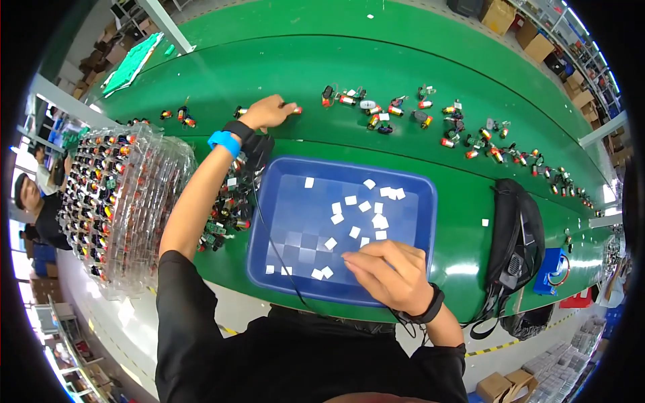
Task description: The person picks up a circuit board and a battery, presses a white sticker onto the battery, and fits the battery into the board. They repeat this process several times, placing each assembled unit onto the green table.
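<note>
Over the far green work surface, my left hand (pixel 269 112) is closed, its fingertips at a small cylindrical part with a red end (pixel 297 110). The hand covers most of that part. Another part like it (pixel 241 111) lies by the wrist. My right hand (pixel 392 270) is held above the near right of a blue tray (pixel 432 221), thumb and fingers pinched together. Whatever may be between them is too small to make out. Several small white paper squares (pixel 350 200) lie scattered in the tray. A thin dark cable runs across its left side.
Clear plastic trays full of small parts (pixel 107 201) are stacked at the left. More wired parts (pixel 232 208) are heaped beside the blue tray. A row of similar parts (pixel 396 111) stretches rightward along the far surface. A black bag (pixel 516 235) lies at the right.
</note>
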`<state>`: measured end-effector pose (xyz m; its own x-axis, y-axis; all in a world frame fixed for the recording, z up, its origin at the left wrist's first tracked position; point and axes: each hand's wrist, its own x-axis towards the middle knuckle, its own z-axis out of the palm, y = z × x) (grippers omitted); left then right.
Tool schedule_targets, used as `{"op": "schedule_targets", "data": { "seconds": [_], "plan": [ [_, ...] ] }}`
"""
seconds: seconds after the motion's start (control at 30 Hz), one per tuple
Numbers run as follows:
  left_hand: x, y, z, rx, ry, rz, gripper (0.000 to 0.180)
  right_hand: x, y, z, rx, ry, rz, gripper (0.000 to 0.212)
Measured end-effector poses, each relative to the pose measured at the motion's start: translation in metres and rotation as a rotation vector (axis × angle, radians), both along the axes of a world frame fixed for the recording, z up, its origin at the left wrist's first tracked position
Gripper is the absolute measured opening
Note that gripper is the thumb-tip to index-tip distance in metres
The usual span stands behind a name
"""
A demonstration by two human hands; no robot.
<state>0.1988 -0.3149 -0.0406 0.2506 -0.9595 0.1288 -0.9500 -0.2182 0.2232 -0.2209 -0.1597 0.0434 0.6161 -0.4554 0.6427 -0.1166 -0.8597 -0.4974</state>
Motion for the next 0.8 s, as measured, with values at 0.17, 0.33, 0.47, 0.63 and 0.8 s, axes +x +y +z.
{"op": "schedule_targets", "data": {
  "seconds": [0.17,0.33,0.47,0.63,0.8],
  "plan": [
    [-0.059,-0.052,-0.015,-0.469,-0.133,-0.322,0.050,-0.004,-0.003,-0.002,0.039,0.038,-0.023,0.024],
    [-0.097,-0.061,0.018,-0.105,0.084,-0.265,0.040,-0.002,-0.006,0.000,0.089,0.035,-0.012,0.022],
    [-0.140,0.007,0.073,-0.178,0.154,-0.344,0.024,-0.014,-0.019,0.000,0.108,0.049,-0.058,0.021],
    [-0.195,0.121,0.113,-0.126,0.671,-0.559,0.013,-0.020,-0.021,-0.004,0.623,-0.079,-0.175,0.020],
    [-0.218,0.176,0.094,-0.243,0.568,-0.716,0.016,-0.018,-0.024,0.001,1.419,-0.059,-0.018,0.019]
  ]
}}
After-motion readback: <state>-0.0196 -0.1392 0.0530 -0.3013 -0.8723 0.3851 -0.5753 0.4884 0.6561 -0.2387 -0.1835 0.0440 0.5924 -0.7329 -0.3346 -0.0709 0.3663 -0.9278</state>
